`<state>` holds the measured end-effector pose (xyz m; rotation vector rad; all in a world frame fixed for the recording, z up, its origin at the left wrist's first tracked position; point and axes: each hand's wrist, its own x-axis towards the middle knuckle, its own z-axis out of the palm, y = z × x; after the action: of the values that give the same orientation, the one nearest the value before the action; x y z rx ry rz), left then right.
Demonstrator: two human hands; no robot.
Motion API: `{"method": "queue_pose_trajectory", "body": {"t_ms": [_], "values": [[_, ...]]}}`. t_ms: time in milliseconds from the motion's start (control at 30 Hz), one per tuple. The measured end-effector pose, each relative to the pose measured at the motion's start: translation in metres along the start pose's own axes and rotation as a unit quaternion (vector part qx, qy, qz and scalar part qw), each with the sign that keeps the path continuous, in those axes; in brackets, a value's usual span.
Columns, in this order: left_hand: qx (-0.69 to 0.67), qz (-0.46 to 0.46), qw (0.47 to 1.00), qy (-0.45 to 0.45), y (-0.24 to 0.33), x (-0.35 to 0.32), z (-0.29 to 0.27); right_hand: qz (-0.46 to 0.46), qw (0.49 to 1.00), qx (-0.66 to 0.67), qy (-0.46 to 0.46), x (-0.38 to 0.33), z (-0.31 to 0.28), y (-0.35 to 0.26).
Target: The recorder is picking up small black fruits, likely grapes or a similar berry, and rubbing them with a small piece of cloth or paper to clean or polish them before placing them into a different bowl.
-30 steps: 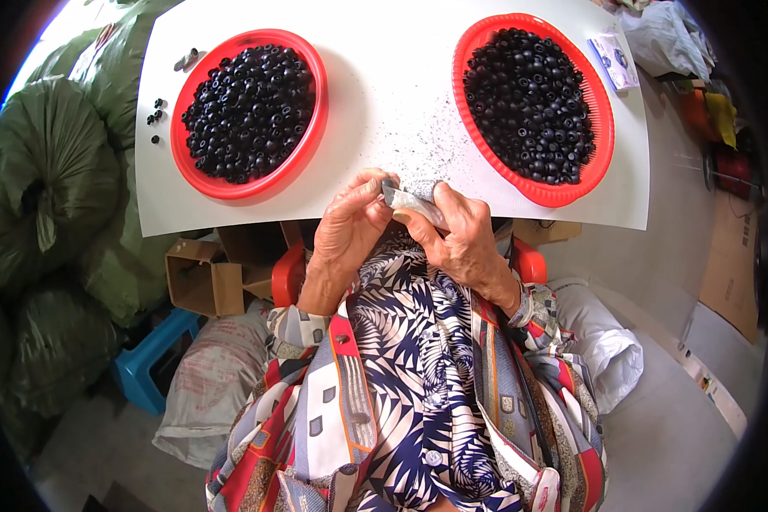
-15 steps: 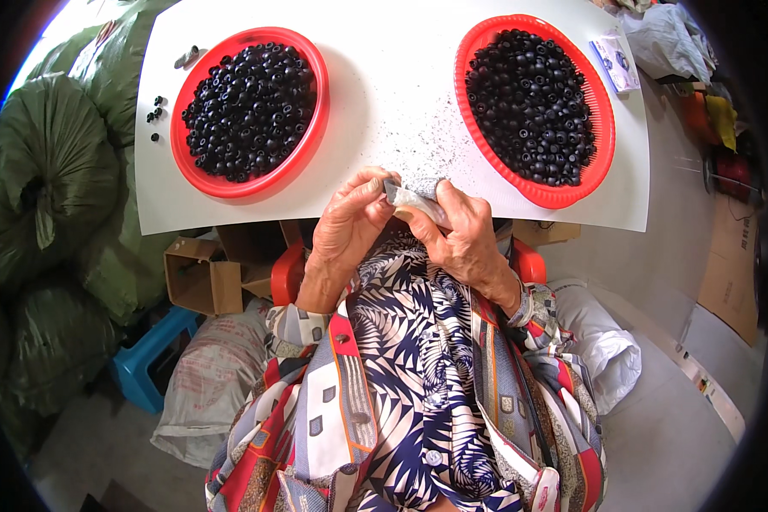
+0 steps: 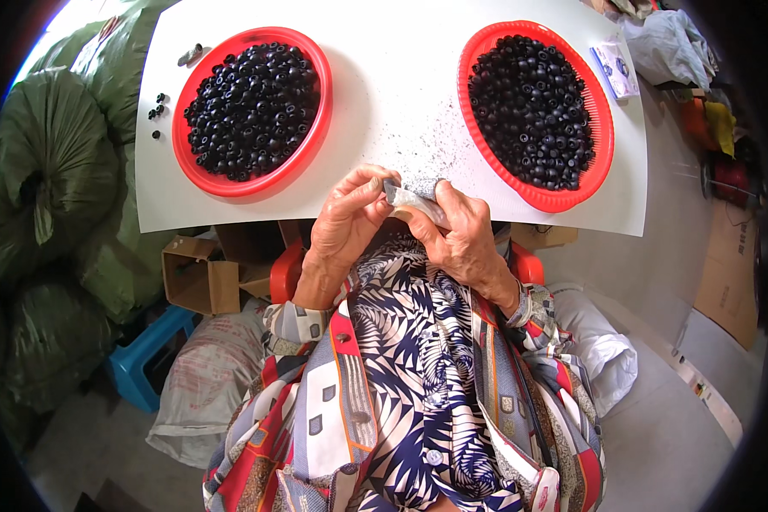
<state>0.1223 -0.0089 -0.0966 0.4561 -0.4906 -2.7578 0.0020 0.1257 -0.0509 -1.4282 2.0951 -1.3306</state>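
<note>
My right hand [image 3: 465, 235] is closed around a white-wrapped tool [image 3: 418, 205] with a grey, blade-like end [image 3: 391, 189] pointing left. Thumb and fingers of my left hand [image 3: 343, 220] are pinched together at that end; whatever small piece they hold is hidden. Both hands meet at the near edge of the white table [image 3: 375, 111]. Beyond them to the left stands a round red tray [image 3: 322, 111] full of small black ring-like parts [image 3: 252, 111]. To the right, a red basket [image 3: 604, 136] holds many similar black parts [image 3: 533, 111].
Dark crumbs [image 3: 439, 154] are scattered on the tabletop beyond my hands. Several loose black parts [image 3: 156, 111] lie left of the tray. A small packet [image 3: 614, 70] sits at the far right. Green sacks [image 3: 47, 171], a cardboard box [image 3: 200, 277] and a blue stool [image 3: 149, 358] stand at left.
The hands keep nearly the same pose around the tool. The whole view has shifted very slightly; the trays and their contents look the same.
</note>
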Motion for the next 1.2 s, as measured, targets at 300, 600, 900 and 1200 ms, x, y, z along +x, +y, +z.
{"method": "queue_pose_trajectory", "body": {"t_ms": [300,600,900,1200], "values": [[-0.027,0.038,0.999,0.001,0.000,-0.003,-0.001,0.009,1.000,-0.012,0.003,0.007,-0.005,-0.003],[-0.063,0.018,0.998,-0.007,0.003,-0.002,0.001,0.085,0.996,0.015,0.013,0.000,-0.002,0.004],[-0.043,0.021,0.999,0.010,0.003,-0.002,0.004,0.100,0.994,0.035,0.012,-0.003,-0.001,0.009],[0.026,0.052,0.998,-0.009,0.006,-0.004,0.019,0.129,0.990,0.058,0.003,-0.002,-0.002,0.001]]}}
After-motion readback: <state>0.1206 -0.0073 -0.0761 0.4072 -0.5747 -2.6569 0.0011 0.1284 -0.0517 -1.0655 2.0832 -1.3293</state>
